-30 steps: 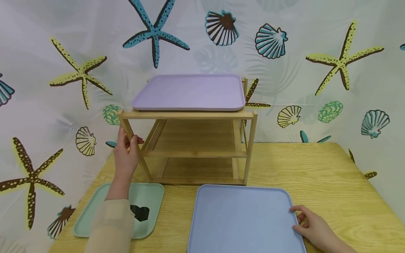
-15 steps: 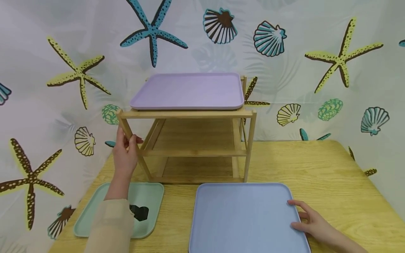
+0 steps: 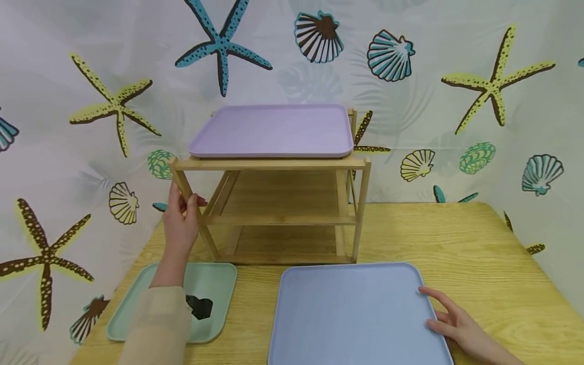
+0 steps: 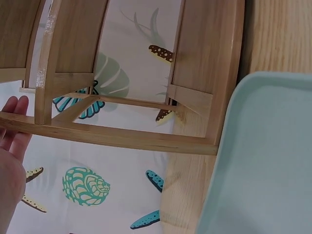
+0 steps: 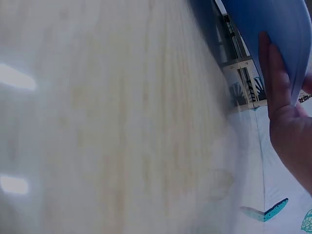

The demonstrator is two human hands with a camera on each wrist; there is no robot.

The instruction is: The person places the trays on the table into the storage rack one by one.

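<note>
My left hand (image 3: 180, 223) grips the front left post of a wooden three-tier rack (image 3: 283, 221), just below its top rail. In the left wrist view, the fingers (image 4: 19, 141) curl round that post. At the lower right, my right hand (image 3: 461, 327) holds the right edge of a blue rectangular tray (image 3: 356, 314). The right wrist view shows straight fingers (image 5: 275, 73) along the tray's underside, with the tray raised over the table. The thumb lies at the opposite face, partly cut off by the frame. The tray's near edge is outside the head view.
A lavender tray (image 3: 274, 132) rests on the rack's top level; two wooden shelves show below. A pale green tray (image 3: 219, 284) lies at the left on the wood-grain table (image 3: 456, 243). Beside the left sleeve is a small black device (image 3: 201, 307). A seashell-patterned cloth (image 3: 424, 116) hangs behind.
The blue tray's right side has risen a little and the tray now sits slightly tilted. My right hand has shifted slightly right and up with it. My left hand stays on the rack post.
</note>
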